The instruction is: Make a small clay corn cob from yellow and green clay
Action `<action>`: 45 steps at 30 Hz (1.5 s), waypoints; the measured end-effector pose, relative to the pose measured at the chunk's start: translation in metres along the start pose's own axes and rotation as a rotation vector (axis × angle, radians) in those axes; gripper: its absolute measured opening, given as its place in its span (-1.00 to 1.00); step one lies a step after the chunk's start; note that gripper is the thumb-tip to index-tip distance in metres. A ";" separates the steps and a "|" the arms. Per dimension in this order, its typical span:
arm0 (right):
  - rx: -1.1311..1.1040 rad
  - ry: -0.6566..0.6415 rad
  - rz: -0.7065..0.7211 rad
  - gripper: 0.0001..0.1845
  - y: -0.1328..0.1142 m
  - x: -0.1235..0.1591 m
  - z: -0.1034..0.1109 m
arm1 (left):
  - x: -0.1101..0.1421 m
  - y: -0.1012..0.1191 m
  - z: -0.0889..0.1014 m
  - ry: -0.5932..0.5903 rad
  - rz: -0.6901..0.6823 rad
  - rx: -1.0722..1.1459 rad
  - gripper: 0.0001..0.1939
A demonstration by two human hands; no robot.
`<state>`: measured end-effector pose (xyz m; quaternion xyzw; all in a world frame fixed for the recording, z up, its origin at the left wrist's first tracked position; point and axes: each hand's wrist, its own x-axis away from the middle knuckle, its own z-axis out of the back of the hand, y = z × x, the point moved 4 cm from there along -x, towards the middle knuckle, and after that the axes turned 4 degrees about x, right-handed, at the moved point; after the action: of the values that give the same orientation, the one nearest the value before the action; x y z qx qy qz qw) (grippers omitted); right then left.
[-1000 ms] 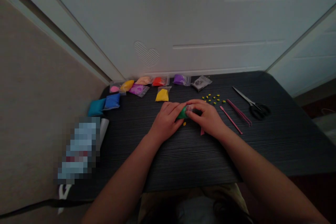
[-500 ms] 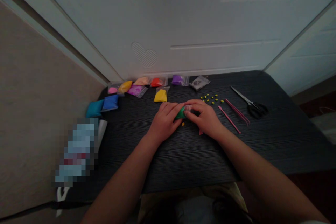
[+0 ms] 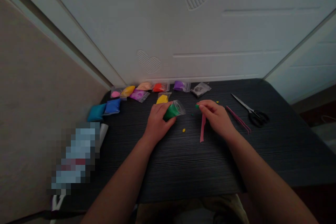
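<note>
Head view: The left hand (image 3: pixel 158 120) grips an open bag (image 3: pixel 180 107) of green material (image 3: pixel 171 111) at mid-scene.
The bag's long axis runs left to right, its mouth toward the right hand (image 3: pixel 216 117), which pinches a green bit (image 3: pixel 197 106) well clear of it.

Open tabletop (image 3: pixel 189 171) between left forearm (image 3: pixel 127 171) and right forearm (image 3: pixel 262 168), pink strip (image 3: pixel 202 131) beyond

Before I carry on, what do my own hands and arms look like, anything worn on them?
Your left hand and right hand are bare: no gloves, and no ring, watch or bracelet visible. No sleeves or cables show on either forearm. The picture is too dim to make out small markings.
</note>
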<state>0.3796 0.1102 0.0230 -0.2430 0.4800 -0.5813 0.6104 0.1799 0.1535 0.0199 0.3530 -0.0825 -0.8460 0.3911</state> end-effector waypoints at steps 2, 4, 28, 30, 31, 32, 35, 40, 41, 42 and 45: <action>0.204 -0.057 0.082 -0.83 -0.003 0.002 -0.006 | 0.000 -0.003 0.001 0.034 0.043 0.001 -0.56; 0.323 -0.080 0.132 -0.85 -0.005 0.004 -0.011 | 0.000 -0.007 0.002 0.069 0.086 0.022 -0.55; 0.600 -0.158 0.158 -0.75 0.009 0.005 -0.026 | 0.005 -0.024 -0.010 0.055 0.524 0.584 -0.49; 0.639 -0.166 0.147 -0.76 0.011 0.004 -0.029 | 0.005 -0.029 -0.014 0.091 0.611 0.890 -0.60; 0.658 -0.172 0.144 -0.75 0.011 0.004 -0.030 | 0.005 -0.031 -0.016 0.103 0.649 1.051 -0.67; 0.678 -0.176 0.144 -0.75 0.011 0.004 -0.032 | 0.004 -0.031 -0.017 0.114 0.684 1.198 -0.72; 0.735 -0.196 0.154 -0.73 0.009 0.006 -0.035 | 0.003 -0.030 -0.019 0.125 0.777 1.513 -0.75; 0.791 -0.234 0.182 -0.74 0.008 0.008 -0.036 | 0.003 -0.026 -0.018 0.103 0.857 1.713 -0.69; 0.796 -0.239 0.186 -0.74 0.008 0.008 -0.037 | 0.002 -0.026 -0.018 0.100 0.862 1.734 -0.69; 0.798 -0.244 0.189 -0.75 0.009 0.008 -0.038 | 0.002 -0.025 -0.017 0.093 0.865 1.756 -0.69; 0.797 -0.240 0.196 -0.77 0.009 0.007 -0.039 | 0.001 -0.023 -0.016 0.033 0.865 1.834 -0.65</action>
<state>0.3488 0.1158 -0.0037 -0.0075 0.1642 -0.6281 0.7605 0.1759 0.1700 -0.0018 0.4688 -0.8153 -0.2373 0.2432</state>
